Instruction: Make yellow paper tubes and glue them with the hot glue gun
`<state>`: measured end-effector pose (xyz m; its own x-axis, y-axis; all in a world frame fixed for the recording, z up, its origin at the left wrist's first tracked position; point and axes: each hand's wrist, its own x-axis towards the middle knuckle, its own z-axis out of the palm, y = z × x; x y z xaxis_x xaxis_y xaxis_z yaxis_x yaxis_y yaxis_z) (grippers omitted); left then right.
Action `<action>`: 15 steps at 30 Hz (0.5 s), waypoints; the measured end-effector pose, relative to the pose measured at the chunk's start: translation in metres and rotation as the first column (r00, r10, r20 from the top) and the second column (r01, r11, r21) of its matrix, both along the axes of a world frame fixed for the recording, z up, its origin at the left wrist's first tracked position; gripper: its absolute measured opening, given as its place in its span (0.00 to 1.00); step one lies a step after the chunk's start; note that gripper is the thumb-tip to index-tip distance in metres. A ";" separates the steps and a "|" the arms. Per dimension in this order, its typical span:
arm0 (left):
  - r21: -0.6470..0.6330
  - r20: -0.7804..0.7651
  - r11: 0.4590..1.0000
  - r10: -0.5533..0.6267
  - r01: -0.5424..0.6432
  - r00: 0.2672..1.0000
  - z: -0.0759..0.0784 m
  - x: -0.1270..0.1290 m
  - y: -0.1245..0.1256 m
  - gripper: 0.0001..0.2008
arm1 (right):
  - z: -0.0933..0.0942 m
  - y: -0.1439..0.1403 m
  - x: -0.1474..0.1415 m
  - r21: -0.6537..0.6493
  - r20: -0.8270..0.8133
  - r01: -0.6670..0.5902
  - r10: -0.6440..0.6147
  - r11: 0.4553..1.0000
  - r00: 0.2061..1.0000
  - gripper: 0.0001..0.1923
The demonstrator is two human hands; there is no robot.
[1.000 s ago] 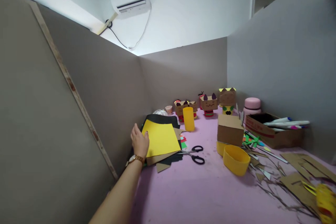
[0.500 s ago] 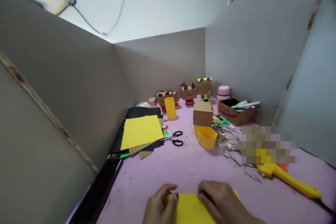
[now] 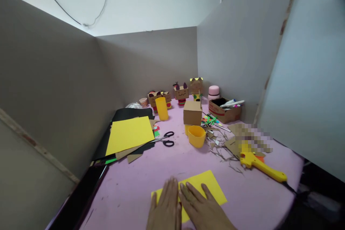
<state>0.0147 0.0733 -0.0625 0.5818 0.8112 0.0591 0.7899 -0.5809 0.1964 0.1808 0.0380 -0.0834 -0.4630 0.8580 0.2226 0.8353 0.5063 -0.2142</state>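
Note:
A yellow paper sheet (image 3: pixel 205 185) lies flat on the pink table (image 3: pixel 140 183) close to its near edge. My left hand (image 3: pixel 165 210) and my right hand (image 3: pixel 201 210) rest side by side on the sheet's near half, palms down and fingers stretched out, pressing it flat. Neither hand grips anything. The sheet's far corners stick out beyond my fingertips.
A stack of yellow, black and brown paper (image 3: pixel 128 133) lies at the left, with black scissors (image 3: pixel 166 140) beside it. Yellow cups (image 3: pixel 196 136), a cardboard box (image 3: pixel 192 112) and cardboard scraps sit mid-table. A yellow glue gun (image 3: pixel 260 165) lies at the right. Box figures line the back wall.
The view has drawn back, so more of the sheet shows. My fingers went from curled at the sheet's far edge to spread flat on it.

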 end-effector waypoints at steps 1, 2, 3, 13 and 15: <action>-0.011 -0.069 1.000 0.022 -0.022 0.997 0.002 -0.001 0.000 0.27 | 0.001 -0.001 0.004 -0.055 0.003 0.001 -0.001 0.998 1.000 0.36; -0.017 -0.119 0.998 0.052 -0.055 0.992 0.005 -0.002 0.000 0.28 | 0.004 -0.003 0.011 -0.112 -0.001 0.020 -0.020 0.994 1.000 0.39; -0.023 -0.154 0.996 0.085 -0.090 0.984 0.009 -0.004 0.001 0.29 | 0.009 -0.008 0.020 -0.165 -0.006 0.056 -0.058 0.985 0.998 0.41; -0.016 -0.116 0.998 0.058 -0.060 0.992 0.021 -0.032 -0.014 0.29 | 0.023 -0.052 0.090 -0.207 -0.064 0.417 -0.438 0.885 0.897 0.33; -0.005 -0.069 0.998 -0.070 0.070 0.995 0.024 -0.030 -0.015 0.28 | 0.029 -0.048 0.089 -0.199 -0.132 0.336 -0.364 0.921 0.922 0.28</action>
